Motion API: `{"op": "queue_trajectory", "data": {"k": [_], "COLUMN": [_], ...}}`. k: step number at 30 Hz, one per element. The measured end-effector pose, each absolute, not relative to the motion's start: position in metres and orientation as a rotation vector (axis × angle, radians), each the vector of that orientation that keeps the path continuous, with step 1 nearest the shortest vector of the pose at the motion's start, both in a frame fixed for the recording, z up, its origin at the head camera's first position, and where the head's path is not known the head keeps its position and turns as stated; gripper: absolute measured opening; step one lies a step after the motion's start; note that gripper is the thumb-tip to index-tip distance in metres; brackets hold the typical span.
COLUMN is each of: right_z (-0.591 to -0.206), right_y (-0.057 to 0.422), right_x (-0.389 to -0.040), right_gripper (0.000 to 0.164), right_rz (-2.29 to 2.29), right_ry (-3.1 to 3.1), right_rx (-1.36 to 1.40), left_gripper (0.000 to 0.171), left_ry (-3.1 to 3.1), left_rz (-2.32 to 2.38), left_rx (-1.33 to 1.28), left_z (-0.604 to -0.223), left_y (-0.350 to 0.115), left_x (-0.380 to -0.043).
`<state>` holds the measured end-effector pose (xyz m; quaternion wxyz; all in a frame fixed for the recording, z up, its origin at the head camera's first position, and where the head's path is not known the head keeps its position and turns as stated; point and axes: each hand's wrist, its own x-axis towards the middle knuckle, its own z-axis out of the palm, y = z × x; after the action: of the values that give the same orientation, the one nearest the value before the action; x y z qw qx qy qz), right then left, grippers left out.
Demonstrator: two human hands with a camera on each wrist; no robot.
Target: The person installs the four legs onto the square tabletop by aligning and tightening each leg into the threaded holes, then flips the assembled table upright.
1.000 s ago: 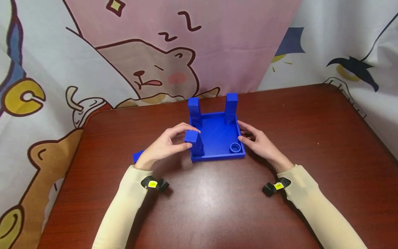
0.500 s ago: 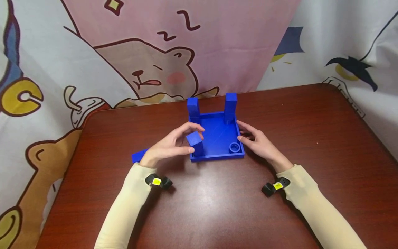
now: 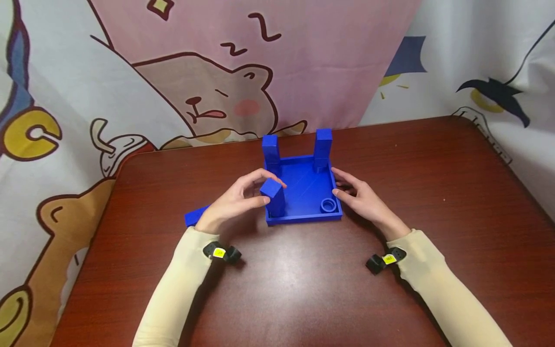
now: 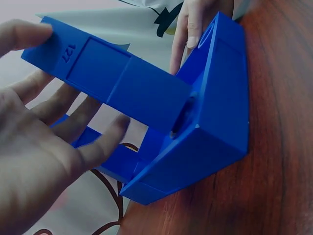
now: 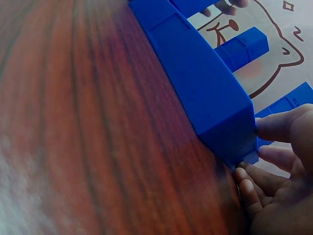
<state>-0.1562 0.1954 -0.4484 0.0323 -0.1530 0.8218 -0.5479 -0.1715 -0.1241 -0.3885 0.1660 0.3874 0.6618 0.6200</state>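
A square blue tray (image 3: 303,220) with raised walls rests on the table. My left hand (image 3: 236,197) holds a blue square post (image 3: 276,205) at the tray's near-left corner, with the thumb on one side and fingers on the other. In the left wrist view, the post (image 4: 151,93) bears the number 127, and its lower end meets the corner inside the walls. My right hand (image 3: 366,202) grips the tray's right wall by thumb and fingertips. Two more posts, far left (image 3: 270,149) and far right (image 3: 323,144), stand upright in the back corners.
A round ring socket (image 3: 328,206) sits in the near-right corner of the tray. Another blue piece (image 3: 196,216) lies on the brown table (image 3: 277,289), partly hidden behind the left wrist. A printed curtain (image 3: 325,62) hangs along the table's back edge.
The near-left post has turned about its length, its top now set cornerwise. My left fingers have shifted on it. The right hand and tray have stayed put.
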Motion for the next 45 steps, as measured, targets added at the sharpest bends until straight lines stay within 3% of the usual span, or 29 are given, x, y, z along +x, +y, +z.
{"op": "queue_trajectory", "data": {"k": [7,12,18,26,37,41,45], "right_z": [-0.447,-0.447,-0.447,-0.448,-0.448,-0.448,-0.448], "right_y": [0.196,0.196,0.196,0.196,0.196,0.196,0.196], "right_x": [-0.156,-0.156,-0.157,-0.157,-0.156,-0.156,-0.156], "right_gripper": [0.053,0.054,0.054,0.053,0.054,0.055,0.055], "right_rz": [-1.668,-1.653,-1.659,-1.669,-1.671,-1.653,-1.657], "right_ry": [2.538,2.541,2.541,2.537,2.531,2.541,2.542], "right_rx": [-0.473,-0.466,-0.477,-0.478,-0.471,-0.463,-0.461], "left_gripper": [0.035,0.029,0.045,0.033,0.047,0.060,0.055], "left_ry": [1.984,2.139,2.078,1.951,1.892,2.100,2.360], "left_rz": [1.730,1.737,1.791,1.894,1.912,2.004,2.061], "left_rx": [1.066,1.071,1.057,0.956,1.068,0.964,0.770], "left_z": [-0.389,-0.388,-0.389,-0.394,-0.396,-0.394,-0.395], "left_y": [-0.119,-0.115,-0.120,-0.126,-0.128,-0.120,-0.107], "left_x": [-0.168,-0.166,-0.165,-0.166,-0.166,-0.151,-0.135]}}
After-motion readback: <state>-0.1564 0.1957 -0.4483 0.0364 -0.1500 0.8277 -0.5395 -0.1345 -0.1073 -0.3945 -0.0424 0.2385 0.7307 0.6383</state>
